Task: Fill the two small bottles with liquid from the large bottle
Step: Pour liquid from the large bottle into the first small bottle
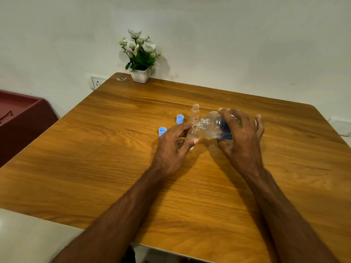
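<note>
Two small bottles point(194, 133) uncapped near table point(114, 149) centre; second small bottle point(194, 112) stood at 12 o'clock of first. Left hand point(171, 147) gripped nearer one around lower body. Right hand point(241, 133) grasped large bottle point(212, 126) mid-body, tipped, mouth at small neck. Two blue caps point(180, 119) lay at 10 o'clock. Judged: small bottle light, clear, slick, tippy; hold low. Large bottle thin-walled, squeezable; grip gently.

wooden worktop point(114, 149) | white square pot of white flowers point(140, 75) at the far edge, against the wall | small sticker point(121, 79) just left of the pot (print too small to read) | wall socket point(97, 83) behind the far-left corner | dark red cabinet point(22, 118) at left
</note>
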